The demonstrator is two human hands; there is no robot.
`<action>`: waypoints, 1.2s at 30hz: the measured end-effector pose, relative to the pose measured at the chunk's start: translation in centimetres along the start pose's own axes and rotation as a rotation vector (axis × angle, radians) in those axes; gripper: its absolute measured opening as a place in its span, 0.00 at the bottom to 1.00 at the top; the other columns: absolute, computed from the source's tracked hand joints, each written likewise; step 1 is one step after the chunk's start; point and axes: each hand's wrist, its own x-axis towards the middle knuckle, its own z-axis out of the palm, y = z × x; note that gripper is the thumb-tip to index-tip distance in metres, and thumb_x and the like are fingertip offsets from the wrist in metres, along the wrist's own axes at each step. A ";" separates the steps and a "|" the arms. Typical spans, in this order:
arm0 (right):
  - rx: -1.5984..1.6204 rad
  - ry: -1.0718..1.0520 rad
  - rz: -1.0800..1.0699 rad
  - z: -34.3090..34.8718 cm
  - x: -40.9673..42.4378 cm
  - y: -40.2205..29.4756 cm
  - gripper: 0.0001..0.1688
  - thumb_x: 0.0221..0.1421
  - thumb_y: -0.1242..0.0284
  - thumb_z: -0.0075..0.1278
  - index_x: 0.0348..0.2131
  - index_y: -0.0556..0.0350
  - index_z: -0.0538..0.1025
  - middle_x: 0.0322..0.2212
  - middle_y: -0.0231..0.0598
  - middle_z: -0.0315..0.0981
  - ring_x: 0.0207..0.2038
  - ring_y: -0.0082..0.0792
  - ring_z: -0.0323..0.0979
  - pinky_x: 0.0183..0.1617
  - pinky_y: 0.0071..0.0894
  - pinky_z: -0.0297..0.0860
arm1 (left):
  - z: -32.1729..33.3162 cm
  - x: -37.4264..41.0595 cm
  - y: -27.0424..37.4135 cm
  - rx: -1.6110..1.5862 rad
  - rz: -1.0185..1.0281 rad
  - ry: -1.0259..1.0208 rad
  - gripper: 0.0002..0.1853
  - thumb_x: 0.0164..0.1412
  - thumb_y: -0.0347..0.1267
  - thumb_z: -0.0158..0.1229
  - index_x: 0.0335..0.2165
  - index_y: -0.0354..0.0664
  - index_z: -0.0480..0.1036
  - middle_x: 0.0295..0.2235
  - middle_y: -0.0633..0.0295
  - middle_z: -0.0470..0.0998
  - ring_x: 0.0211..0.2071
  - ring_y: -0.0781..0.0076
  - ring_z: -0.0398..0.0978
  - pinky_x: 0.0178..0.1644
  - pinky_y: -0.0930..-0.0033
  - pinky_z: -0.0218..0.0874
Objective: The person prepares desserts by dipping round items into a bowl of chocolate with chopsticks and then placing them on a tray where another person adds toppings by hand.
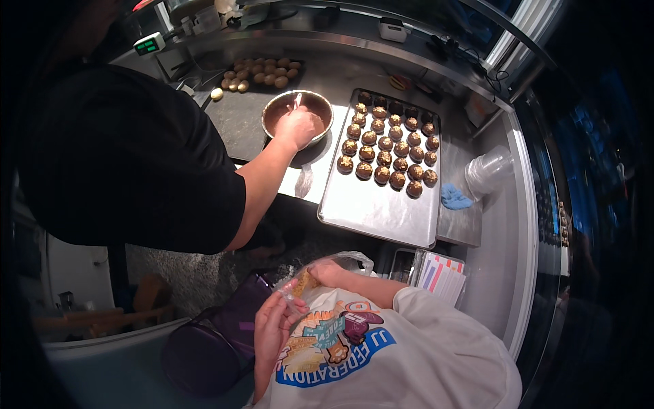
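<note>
My left hand [276, 314] grips the edge of a clear plastic bag [352, 255] in front of my white shirt. Yellowish chopped bits [305, 282], perhaps nuts, show through the plastic. My right hand [327, 272] reaches into the bag by these bits. Its fingertips are hidden, so I cannot see whether they pinch anything. Beyond the bag, a metal sheet tray [378, 214] bears rows of dark chocolate-coated balls [384, 158]. Most have golden bits on top; several at the far end look plain.
A co-worker's hand [299, 128] dips into a bowl [264, 122] of melted chocolate. Pale uncoated balls [271, 71] sit on a dark tray behind. A blue cloth [454, 197] and stacked plastic cups [488, 171] stand right. A purple bag [204, 353] is at lower left.
</note>
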 end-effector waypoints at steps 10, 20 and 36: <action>-0.156 -0.089 0.073 2.8 -0.1 -0.7 0.10 0.47 0.73 0.46 0.29 0.56 0.76 0.32 0.46 0.76 0.37 0.44 0.76 0.41 0.39 0.71 | -1.6 -1.5 -0.6 -0.015 -0.010 -0.035 0.21 0.66 0.28 0.40 0.55 0.28 0.60 0.33 0.55 0.74 0.35 0.75 0.73 0.45 0.73 0.68; -0.226 -0.246 0.150 2.6 -0.4 -1.7 0.12 0.46 0.72 0.48 0.33 0.50 0.78 0.36 0.41 0.77 0.40 0.39 0.76 0.42 0.36 0.71 | -2.9 -2.4 -1.1 -0.021 -0.024 -0.065 0.21 0.67 0.28 0.39 0.55 0.28 0.61 0.34 0.55 0.74 0.36 0.74 0.74 0.45 0.74 0.68; -0.295 -0.207 0.077 1.4 -0.9 -3.2 0.11 0.49 0.73 0.44 0.31 0.58 0.76 0.32 0.47 0.77 0.38 0.45 0.76 0.43 0.38 0.71 | -4.0 -3.2 -1.7 -0.025 -0.011 -0.065 0.21 0.67 0.30 0.40 0.55 0.30 0.61 0.34 0.56 0.75 0.36 0.74 0.75 0.44 0.74 0.68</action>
